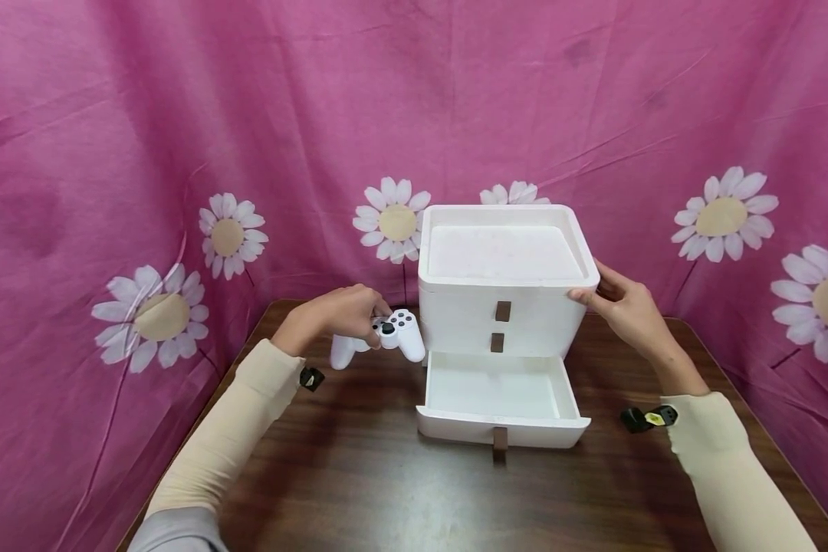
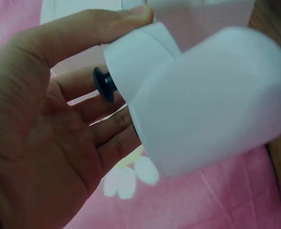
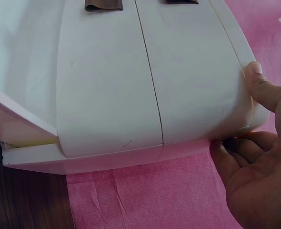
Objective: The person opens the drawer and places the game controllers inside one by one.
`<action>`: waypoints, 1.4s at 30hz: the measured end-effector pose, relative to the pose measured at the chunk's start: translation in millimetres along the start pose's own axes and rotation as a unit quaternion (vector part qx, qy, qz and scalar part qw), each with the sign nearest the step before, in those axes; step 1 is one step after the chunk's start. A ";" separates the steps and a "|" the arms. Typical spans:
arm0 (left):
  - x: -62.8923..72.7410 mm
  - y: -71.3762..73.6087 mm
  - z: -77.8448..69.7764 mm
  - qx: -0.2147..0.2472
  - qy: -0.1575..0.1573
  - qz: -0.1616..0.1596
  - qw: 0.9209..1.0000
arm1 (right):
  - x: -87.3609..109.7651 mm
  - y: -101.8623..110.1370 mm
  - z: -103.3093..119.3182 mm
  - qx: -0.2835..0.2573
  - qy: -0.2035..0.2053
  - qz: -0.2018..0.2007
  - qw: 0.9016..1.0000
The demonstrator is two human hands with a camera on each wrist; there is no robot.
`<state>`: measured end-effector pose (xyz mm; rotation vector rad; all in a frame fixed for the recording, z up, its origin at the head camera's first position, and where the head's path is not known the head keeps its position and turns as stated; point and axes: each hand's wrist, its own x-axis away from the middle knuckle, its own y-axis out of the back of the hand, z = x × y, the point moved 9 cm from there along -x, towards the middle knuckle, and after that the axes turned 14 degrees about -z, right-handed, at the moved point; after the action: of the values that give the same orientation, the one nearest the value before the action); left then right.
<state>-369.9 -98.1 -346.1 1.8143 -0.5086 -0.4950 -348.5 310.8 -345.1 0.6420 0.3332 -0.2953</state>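
Observation:
My left hand [image 1: 355, 310] pinches a white game controller [image 1: 409, 337] with black thumbsticks, held up to the left of a white drawer unit [image 1: 448, 318]. In the left wrist view, the thumb lies along the top edge of the controller [image 2: 202, 105] and the fingers are behind it. My right hand [image 1: 624, 307] grips the unit's upper right corner, thumb on the front face and fingers round the side, as the right wrist view also shows. The bottom drawer [image 1: 504, 435] is pulled out with nothing in it. The two drawers above it are closed.
Brown fabric tabs [image 1: 502, 310] serve as drawer pulls. The unit has a shallow rimmed tray top [image 1: 500, 253] and stands on a dark wooden table [image 1: 359, 475]. Behind and at both sides hangs a pink curtain [image 1: 303, 115] printed with white daisies.

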 end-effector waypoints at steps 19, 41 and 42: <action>-12.5 1.3 -72.9 0.000 -0.088 0.017 0.996 | -0.6 0.1 1.3 0.007 0.003 0.005 1.000; -49.8 -22.8 -145.2 -0.027 -0.185 0.029 0.982 | -2.5 1.0 1.3 0.003 0.015 0.001 1.000; -51.4 -24.0 -147.1 -0.031 -0.186 0.030 0.982 | -2.8 1.0 0.9 0.002 0.015 0.001 1.000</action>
<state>-326.3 51.7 -323.7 1.6460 -0.7908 -0.8078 -350.4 311.5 -342.9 0.6521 0.3609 -0.2854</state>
